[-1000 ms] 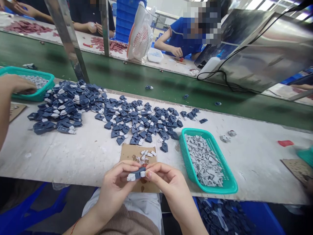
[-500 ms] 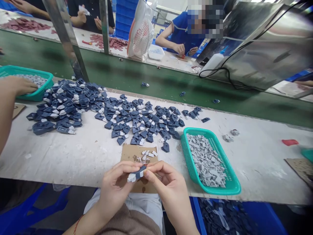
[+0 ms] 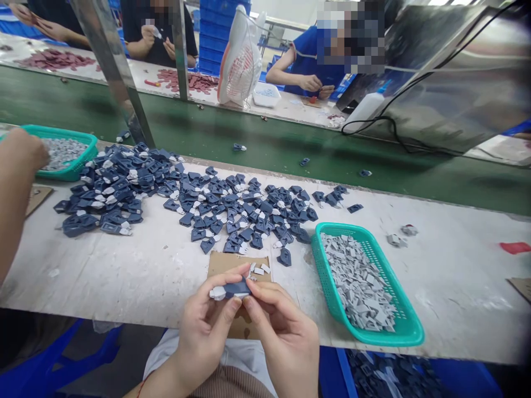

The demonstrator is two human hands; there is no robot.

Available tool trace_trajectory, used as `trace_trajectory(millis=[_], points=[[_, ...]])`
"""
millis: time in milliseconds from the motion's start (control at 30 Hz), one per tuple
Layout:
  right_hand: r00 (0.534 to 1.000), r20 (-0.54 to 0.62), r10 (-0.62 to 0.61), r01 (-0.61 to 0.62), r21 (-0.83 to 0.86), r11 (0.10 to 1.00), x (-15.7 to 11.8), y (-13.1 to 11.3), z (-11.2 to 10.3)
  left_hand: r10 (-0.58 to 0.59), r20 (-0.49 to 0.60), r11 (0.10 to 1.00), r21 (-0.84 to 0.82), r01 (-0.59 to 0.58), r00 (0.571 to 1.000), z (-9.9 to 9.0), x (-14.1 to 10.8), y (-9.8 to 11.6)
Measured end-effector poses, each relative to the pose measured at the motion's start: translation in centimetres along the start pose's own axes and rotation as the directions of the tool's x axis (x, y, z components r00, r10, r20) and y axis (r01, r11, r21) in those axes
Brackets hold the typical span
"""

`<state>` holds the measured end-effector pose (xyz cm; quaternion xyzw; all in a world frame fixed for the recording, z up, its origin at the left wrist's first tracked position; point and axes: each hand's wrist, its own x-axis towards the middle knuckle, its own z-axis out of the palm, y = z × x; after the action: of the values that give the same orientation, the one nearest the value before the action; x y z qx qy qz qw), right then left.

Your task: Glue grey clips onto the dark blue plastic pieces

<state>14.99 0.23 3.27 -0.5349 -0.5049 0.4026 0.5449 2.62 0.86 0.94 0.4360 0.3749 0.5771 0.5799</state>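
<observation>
Between my two hands is a dark blue plastic part with a light grey tip pointing left. My left hand is closed on its left and middle, thumb underneath and fingers along the top. The fingertips and thumb of my right hand pinch its right end. Below the hands lies a piece of cardboard with several small grey pieces on it. Beyond it spreads a heap of similar blue parts, many with grey tips.
A green basket of grey pieces stands to the right. Another green basket is at left, with a co-worker's hand over it. Behind runs a green conveyor belt carrying loose parts. People sit across it. A blue bin is below the table edge.
The blue part has turned in my hands, now lying more level with a broader side showing. Both thumbs have come together under it. The co-worker's hand at left has shifted left.
</observation>
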Motion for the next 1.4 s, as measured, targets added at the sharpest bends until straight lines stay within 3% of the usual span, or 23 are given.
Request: trace_trajectory(millis=[200,400,567,833,1000,1233,1333,1400], points=[[0.998,-0.047,-0.051,0.048,-0.049,0.998,0.2,-0.2,0.1,0.03,-0.013,0.997,-0.065,-0.031,0.999,0.6,0.0,-0.4],[0.999,0.038,0.017,-0.017,0.0,1.0,1.1,-0.2,-0.4,-0.147,-0.039,0.969,-0.208,0.136,0.988,1.1,0.8,0.2],[0.986,-0.122,-0.117,0.108,-0.082,0.991,1.8,0.1,0.4,-0.177,-0.044,0.941,-0.299,0.156,0.983,1.2,2.1,0.8],[0.971,-0.173,-0.163,0.148,-0.098,0.984,5.4,0.4,0.5,-0.201,0.147,0.958,-0.176,0.225,0.968,0.9,7.3,2.2],[0.965,-0.214,-0.155,0.157,-0.009,0.988,7.2,-0.9,-0.6,-0.052,0.3,0.998,-0.006,0.056,0.953,2.0,9.7,4.1],[0.934,-0.278,-0.223,0.204,-0.097,0.974,7.5,-2.2,-1.2,-0.02,0.284,0.998,0.068,0.001,0.959,3.3,9.8,4.0],[0.926,-0.273,-0.259,0.226,-0.146,0.963,7.5,-2.1,-1.5,-0.047,0.268,0.999,0.003,0.048,0.962,3.4,10.1,3.6],[0.945,-0.223,-0.238,0.208,-0.152,0.966,7.7,-2.2,-1.9,-0.107,0.262,0.985,-0.103,0.138,0.959,3.5,10.6,3.7]])
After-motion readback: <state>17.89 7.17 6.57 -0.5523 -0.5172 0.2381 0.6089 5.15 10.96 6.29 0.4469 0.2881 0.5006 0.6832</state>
